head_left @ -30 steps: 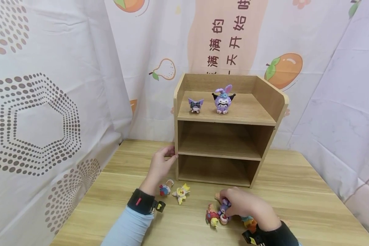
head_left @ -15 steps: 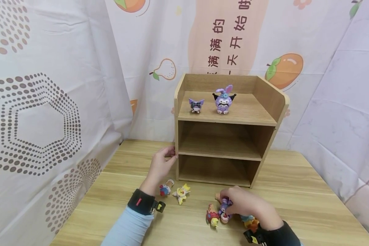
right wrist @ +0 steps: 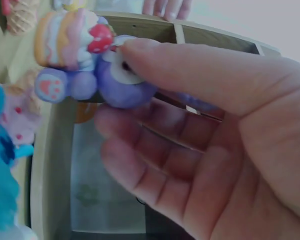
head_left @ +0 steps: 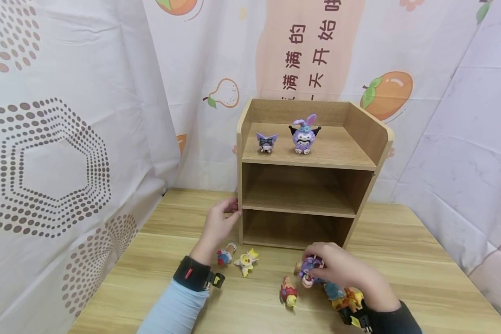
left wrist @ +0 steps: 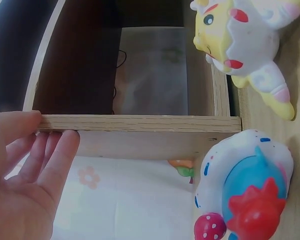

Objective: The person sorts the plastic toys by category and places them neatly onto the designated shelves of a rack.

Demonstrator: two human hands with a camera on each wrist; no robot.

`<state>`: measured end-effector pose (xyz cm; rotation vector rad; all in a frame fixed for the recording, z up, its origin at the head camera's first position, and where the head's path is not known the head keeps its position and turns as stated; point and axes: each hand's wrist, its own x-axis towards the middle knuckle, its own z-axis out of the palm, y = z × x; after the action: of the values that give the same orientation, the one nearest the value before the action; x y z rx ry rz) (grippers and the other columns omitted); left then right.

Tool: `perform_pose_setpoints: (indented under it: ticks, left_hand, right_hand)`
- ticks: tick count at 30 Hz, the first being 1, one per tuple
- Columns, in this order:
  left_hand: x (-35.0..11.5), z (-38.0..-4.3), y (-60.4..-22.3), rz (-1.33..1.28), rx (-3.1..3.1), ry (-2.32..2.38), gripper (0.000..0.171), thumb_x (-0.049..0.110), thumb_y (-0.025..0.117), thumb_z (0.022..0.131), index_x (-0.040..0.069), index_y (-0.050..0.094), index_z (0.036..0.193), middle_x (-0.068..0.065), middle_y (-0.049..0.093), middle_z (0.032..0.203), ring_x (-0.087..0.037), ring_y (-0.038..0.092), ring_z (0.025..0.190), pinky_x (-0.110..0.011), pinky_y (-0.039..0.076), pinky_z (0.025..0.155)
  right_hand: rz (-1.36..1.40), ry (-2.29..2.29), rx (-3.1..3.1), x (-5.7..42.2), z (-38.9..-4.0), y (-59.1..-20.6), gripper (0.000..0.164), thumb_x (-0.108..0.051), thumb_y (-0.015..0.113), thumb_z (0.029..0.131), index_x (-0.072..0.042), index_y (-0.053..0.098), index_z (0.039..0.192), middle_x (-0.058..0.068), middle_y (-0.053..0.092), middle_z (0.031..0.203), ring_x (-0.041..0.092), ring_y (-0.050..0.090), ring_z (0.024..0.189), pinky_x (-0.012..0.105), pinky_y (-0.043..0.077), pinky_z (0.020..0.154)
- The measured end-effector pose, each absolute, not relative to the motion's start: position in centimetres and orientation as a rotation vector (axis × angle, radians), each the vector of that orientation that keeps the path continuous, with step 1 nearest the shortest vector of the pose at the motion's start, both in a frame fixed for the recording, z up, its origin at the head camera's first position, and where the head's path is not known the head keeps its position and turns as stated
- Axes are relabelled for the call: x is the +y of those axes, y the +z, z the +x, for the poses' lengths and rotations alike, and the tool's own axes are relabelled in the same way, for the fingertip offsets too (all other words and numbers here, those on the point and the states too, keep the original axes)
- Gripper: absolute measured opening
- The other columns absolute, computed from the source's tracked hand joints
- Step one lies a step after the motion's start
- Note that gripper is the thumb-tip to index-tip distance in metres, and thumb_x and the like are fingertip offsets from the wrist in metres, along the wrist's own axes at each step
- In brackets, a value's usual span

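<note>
In the head view, our right hand (head_left: 336,264) has come a bit closer to the wooden shelf (head_left: 298,212), and the purple animal figurine (head_left: 307,266) came along with it. The red figurine (head_left: 288,291), in front of the shelf, did not move. So we think the purple one is getting picked up; it is in front of the shelf, not on it. We can't tell if it is all the way off the table (head_left: 421,260). On top of the shelf are a small purple-eared figurine (head_left: 266,144) and a bunny-eared Kuromi figurine (head_left: 303,138).

In the left wrist view, our left hand (left wrist: 25,175) is just a little open, with thumb and fingers holding the shelf's left side. A yellow-and-white figurine (left wrist: 255,45) lies near the shelf's foot.

In the right wrist view, our right hand is nearly closed. The thumb presses the purple figurine's head and the bent fingers hold its other side. The figurine carries a strawberry cake (right wrist: 60,40), in front of the shelf.
</note>
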<state>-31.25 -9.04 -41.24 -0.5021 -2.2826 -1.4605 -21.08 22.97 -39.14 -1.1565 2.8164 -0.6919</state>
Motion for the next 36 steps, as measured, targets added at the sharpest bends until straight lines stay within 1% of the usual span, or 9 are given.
perform_pose_setpoints:
  ticks: [5,7,13,16,20,26,32,36]
  left_hand:
    - [-9.0,-31.2,-41.1,-0.505,-2.28,-1.456,0.034,0.006,0.071,0.086,0.005,0.063,0.118,-0.004,0.064,0.1,-0.012,0.06,0.089,-0.03,0.056,0.077]
    - [-9.0,-31.2,-41.1,-0.505,-2.281,-1.457,0.034,0.006,0.071,0.085,0.004,0.062,0.118,-0.004,0.064,0.1,-0.012,0.06,0.089,-0.03,0.056,0.077]
    - [-8.9,-31.2,-41.0,-0.502,-2.29,-1.454,0.034,0.007,0.071,0.086,0.004,0.062,0.118,-0.003,0.064,0.1,-0.012,0.06,0.09,-0.03,0.056,0.077]
    - [-8.9,-31.3,-41.1,-0.496,-2.294,-1.451,0.033,0.007,0.071,0.086,0.005,0.063,0.118,-0.002,0.064,0.099,-0.011,0.059,0.09,-0.03,0.056,0.077]
    - [-9.0,-31.2,-41.2,-0.477,-2.299,-1.452,0.03,0.008,0.071,0.086,0.006,0.064,0.115,-0.001,0.064,0.098,-0.012,0.059,0.089,-0.031,0.055,0.077]
    - [-9.1,-31.0,-41.2,-0.488,-2.296,-1.435,0.03,0.008,0.071,0.086,0.006,0.064,0.115,-0.002,0.064,0.098,-0.013,0.059,0.089,-0.034,0.055,0.078]
    - [-9.0,-31.1,-41.3,-0.487,-2.296,-1.434,0.031,0.009,0.071,0.086,0.006,0.064,0.116,-0.001,0.064,0.098,-0.012,0.059,0.09,-0.033,0.055,0.078]
    - [-9.0,-31.1,-41.2,-0.485,-2.29,-1.448,0.032,0.009,0.071,0.086,0.007,0.063,0.116,0.0,0.064,0.099,-0.012,0.059,0.09,-0.033,0.055,0.079]
  right_hand:
    - [-1.22,-0.755,2.907,23.8,-21.1,-38.5,0.023,-0.01,0.075,0.082,-0.013,0.063,0.102,-0.009,0.06,0.092,0.006,0.056,0.08,0.033,0.055,0.066]
    - [-1.232,-0.781,2.949,24.2,-21.1,-38.2,0.026,-0.008,0.075,0.082,-0.015,0.063,0.104,-0.009,0.061,0.094,0.006,0.056,0.081,0.033,0.055,0.066]
    - [-1.257,-0.883,3.063,25.1,-20.9,-37.5,0.032,-0.002,0.075,0.08,-0.015,0.063,0.106,-0.009,0.06,0.097,0.008,0.057,0.081,0.029,0.054,0.063]
    - [-1.27,-0.939,3.109,25.4,-20.8,-37.1,0.034,0.0,0.074,0.079,-0.015,0.063,0.107,-0.008,0.059,0.099,0.009,0.056,0.078,0.027,0.053,0.059]
    - [-1.306,-0.974,3.168,25.7,-20.8,-36.7,0.037,0.001,0.075,0.079,-0.018,0.064,0.109,-0.009,0.059,0.102,0.009,0.055,0.075,0.023,0.05,0.055]
    - [-1.338,-1.024,3.261,26.1,-20.8,-36.3,0.039,0.0,0.076,0.077,-0.019,0.064,0.11,-0.009,0.061,0.106,0.007,0.054,0.081,0.016,0.046,0.061]
    - [-1.418,-1.122,3.336,26.2,-20.7,-35.7,0.044,0.004,0.077,0.072,-0.012,0.065,0.111,-0.003,0.063,0.106,0.009,0.055,0.084,0.017,0.045,0.065]
    - [-1.401,-1.175,3.4,26.1,-20.5,-35.3,0.048,0.007,0.079,0.068,-0.01,0.065,0.111,0.0,0.064,0.106,0.011,0.056,0.086,0.016,0.046,0.068]
